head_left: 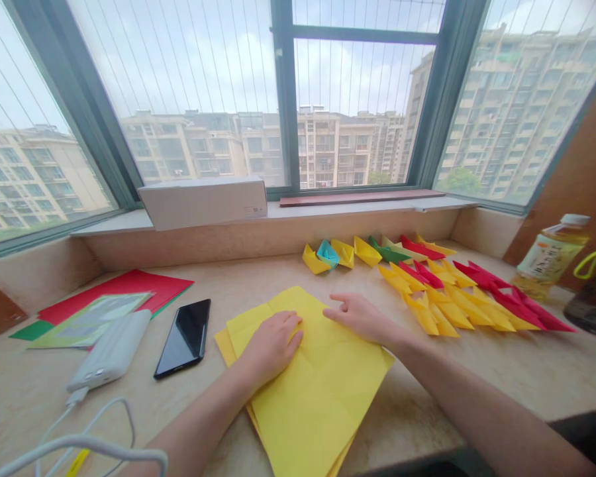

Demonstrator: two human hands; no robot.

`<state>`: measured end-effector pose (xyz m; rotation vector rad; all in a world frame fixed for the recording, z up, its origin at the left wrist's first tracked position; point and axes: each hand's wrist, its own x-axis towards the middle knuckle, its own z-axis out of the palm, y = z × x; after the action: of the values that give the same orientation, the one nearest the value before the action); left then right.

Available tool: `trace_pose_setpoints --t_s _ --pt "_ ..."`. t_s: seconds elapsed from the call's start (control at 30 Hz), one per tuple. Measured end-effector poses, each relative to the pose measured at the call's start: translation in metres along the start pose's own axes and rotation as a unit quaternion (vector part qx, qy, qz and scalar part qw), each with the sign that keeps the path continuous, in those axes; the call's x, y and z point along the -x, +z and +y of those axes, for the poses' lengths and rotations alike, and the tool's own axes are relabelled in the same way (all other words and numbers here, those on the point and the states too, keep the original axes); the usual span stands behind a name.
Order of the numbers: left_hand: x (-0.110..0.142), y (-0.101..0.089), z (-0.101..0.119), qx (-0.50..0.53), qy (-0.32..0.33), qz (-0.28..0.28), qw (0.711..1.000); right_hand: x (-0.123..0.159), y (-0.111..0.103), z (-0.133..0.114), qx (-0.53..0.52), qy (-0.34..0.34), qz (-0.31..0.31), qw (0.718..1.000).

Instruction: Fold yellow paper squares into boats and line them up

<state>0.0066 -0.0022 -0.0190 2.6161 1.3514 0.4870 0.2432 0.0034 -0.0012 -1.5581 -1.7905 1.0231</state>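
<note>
A square of yellow paper [318, 397] with faint creases lies in front of me, one corner toward me, on top of other yellow paper whose edges stick out at the left and bottom. My left hand [274, 341] rests on its left half, palm down and fingers laid out. At the upper right edge of the paper is my right hand [357, 318], index finger stretched out and the other fingers loosely bent. I see nothing held in either hand.
Folded paper boats stand in rows at the right, including a blue boat [328, 253]. A drink bottle [551, 255] is beyond them. On the left lie a phone [183, 338], a white power bank [112, 351] with cable, and red paper [163, 285]. A white box [203, 202] sits on the sill.
</note>
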Motion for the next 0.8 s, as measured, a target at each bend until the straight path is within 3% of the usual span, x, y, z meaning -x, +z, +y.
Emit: trace_pose_setpoints --t_s 0.1,0.23,0.37,0.47,0.63,0.8 --pt "-0.003 0.001 -0.004 -0.004 0.008 -0.003 1.000 0.000 0.002 -0.002 -0.001 -0.019 0.017 1.000" --pt "-0.003 -0.002 -0.009 -0.048 -0.045 0.017 0.998 0.003 -0.004 0.000 -0.049 -0.036 -0.022 0.998" --pt "-0.001 -0.004 -0.019 -0.077 -0.085 -0.012 0.993 0.003 -0.005 0.004 -0.031 -0.038 -0.054 0.997" --pt "-0.001 -0.002 -0.028 -0.076 -0.084 -0.026 0.993 0.002 -0.002 0.006 0.035 -0.053 -0.028 0.998" --pt "-0.003 0.002 -0.037 -0.057 -0.067 0.007 0.996 0.003 -0.004 0.004 0.111 -0.092 0.027 0.989" --pt "-0.002 0.002 -0.037 -0.024 -0.062 0.029 0.997 0.001 0.000 0.005 0.112 -0.114 0.054 0.986"
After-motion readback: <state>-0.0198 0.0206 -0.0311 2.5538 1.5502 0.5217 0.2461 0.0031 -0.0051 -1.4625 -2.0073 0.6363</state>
